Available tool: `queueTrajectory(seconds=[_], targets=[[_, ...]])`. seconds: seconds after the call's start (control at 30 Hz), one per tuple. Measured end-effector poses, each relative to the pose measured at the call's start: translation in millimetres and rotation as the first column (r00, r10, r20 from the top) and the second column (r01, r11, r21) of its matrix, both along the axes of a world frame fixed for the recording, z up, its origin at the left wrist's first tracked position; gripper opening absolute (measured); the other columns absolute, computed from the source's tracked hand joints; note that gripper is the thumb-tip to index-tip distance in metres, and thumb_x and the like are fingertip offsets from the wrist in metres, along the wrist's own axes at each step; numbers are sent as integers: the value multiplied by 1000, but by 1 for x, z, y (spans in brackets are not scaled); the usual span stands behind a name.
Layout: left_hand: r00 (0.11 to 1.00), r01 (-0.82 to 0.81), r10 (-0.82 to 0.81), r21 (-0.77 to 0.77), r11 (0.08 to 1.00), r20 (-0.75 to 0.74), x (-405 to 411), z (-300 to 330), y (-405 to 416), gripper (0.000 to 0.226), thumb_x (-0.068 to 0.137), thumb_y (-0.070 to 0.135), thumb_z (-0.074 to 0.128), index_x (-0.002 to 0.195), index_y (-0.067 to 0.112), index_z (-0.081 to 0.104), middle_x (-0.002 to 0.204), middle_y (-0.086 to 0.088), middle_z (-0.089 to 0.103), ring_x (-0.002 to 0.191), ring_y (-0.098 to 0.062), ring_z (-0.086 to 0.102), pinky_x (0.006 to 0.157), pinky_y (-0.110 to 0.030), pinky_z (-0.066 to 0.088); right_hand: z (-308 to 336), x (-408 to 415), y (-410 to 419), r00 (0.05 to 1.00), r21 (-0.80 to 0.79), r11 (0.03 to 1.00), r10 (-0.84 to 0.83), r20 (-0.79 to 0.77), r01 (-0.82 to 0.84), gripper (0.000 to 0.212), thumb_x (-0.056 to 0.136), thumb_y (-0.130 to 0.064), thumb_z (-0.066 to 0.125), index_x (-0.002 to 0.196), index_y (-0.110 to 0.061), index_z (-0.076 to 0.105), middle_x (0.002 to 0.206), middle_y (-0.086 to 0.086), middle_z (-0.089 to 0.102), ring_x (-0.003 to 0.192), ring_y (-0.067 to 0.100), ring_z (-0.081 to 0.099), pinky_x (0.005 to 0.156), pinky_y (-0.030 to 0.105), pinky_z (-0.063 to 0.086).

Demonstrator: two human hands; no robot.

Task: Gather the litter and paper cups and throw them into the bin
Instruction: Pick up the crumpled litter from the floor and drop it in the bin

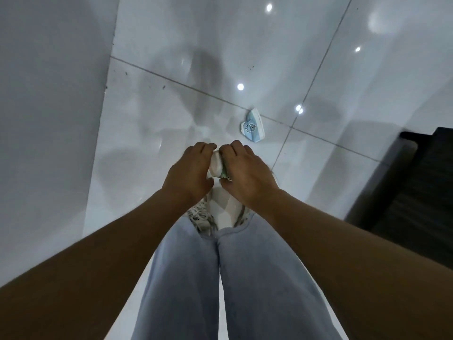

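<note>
Head view, looking straight down: both hands meet over a pale paper cup (216, 164), the left hand (188, 171) curled round its left side and the right hand (245, 174) clasping the right, fingers (235, 148) bent over the top. Holding it from both sides probably squeezes the cup small (or nests it with other litter; I cannot tell) so one hand can carry it. A crumpled blue wrapper (253, 126) lies on the glossy tiled floor (343, 69) just beyond the hands, not yet collected. Below are jeans (245, 278) and shoes (201, 214). Dark furniture (416, 192) stands to the right; no bin is visible.
</note>
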State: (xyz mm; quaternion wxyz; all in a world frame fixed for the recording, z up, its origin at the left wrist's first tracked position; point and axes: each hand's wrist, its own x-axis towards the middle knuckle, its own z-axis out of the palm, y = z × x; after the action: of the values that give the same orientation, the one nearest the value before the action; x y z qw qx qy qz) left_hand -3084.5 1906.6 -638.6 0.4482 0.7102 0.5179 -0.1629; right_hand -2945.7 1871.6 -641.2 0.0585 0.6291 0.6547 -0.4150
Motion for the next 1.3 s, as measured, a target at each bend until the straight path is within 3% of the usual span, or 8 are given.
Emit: queueTrajectory(seconds=[0.2, 0.37, 0.47, 0.57, 0.67, 0.93, 1.07, 1.3], targets=[[987, -46, 34, 74, 996, 158, 5, 23, 9, 56, 75, 6, 71, 127, 8, 52, 123, -7, 57, 111, -23, 53, 89, -28, 43, 28, 8, 10, 988, -11, 997, -73, -136, 72, 55, 81, -18, 72, 130, -8, 48, 118, 8, 55, 105, 24, 53, 83, 33, 46], [990, -34, 26, 60, 998, 138, 7, 25, 10, 79, 77, 16, 74, 145, 12, 33, 131, -6, 54, 118, -22, 49, 93, -35, 45, 32, 15, 14, 963, -73, 987, -157, -220, 144, 54, 79, -12, 74, 124, -7, 45, 113, 8, 59, 99, 23, 56, 76, 27, 43], [997, 25, -30, 61, 998, 76, 8, 20, 12, 77, 78, 23, 73, 144, 19, 34, 125, -3, 56, 114, -22, 51, 85, -38, 48, 27, 18, 14, 954, -115, 979, -190, -231, 167, 47, 79, -11, 74, 114, -8, 42, 106, 7, 60, 93, 22, 58, 75, 34, 49], [992, 114, -108, 88, 990, -63, 9, 9, 10, 57, 81, 27, 69, 133, 20, 46, 116, -3, 57, 107, -22, 52, 73, -32, 44, 17, 19, 13, 970, -140, 980, -167, -174, 144, 51, 79, -12, 74, 118, -11, 41, 113, 6, 58, 99, 22, 56, 80, 37, 53], [980, 38, -20, 88, 995, -199, 5, -9, 11, 46, 82, 25, 68, 123, 14, 52, 111, -9, 56, 102, -25, 52, 70, -33, 41, -6, 24, 13, 993, -110, 988, -113, -25, 110, 55, 83, -13, 71, 129, -13, 40, 125, 8, 51, 111, 24, 51, 85, 38, 54], [987, -2, 31, 180, 984, -156, -1, -90, 25, 34, 80, 18, 68, 109, 5, 53, 113, -10, 53, 96, -28, 52, 70, -38, 44, -117, 45, 24, 933, -104, 983, -105, 343, 149, 78, 80, -5, 62, 146, -19, 22, 153, 18, 14, 133, 38, 27, 99, 43, 44], [980, -179, 197, 266, 947, -43, 3, -118, 35, 37, 78, 16, 70, 113, 8, 59, 115, -9, 58, 98, -31, 56, 79, -36, 43, -164, 40, 28, 931, -72, 987, -110, 348, 143, 88, 79, -5, 68, 146, -31, 18, 157, 17, -2, 137, 44, 19, 99, 52, 44], [980, -190, 200, 259, 947, -15, 16, -134, 35, 40, 81, 17, 70, 118, 7, 58, 116, -10, 59, 100, -29, 56, 80, -35, 42, -177, 40, 14, 930, -1, 972, -225, 289, 236, 70, 74, 0, 69, 133, -22, 40, 149, 12, 18, 122, 33, 33, 77, 40, 56]])
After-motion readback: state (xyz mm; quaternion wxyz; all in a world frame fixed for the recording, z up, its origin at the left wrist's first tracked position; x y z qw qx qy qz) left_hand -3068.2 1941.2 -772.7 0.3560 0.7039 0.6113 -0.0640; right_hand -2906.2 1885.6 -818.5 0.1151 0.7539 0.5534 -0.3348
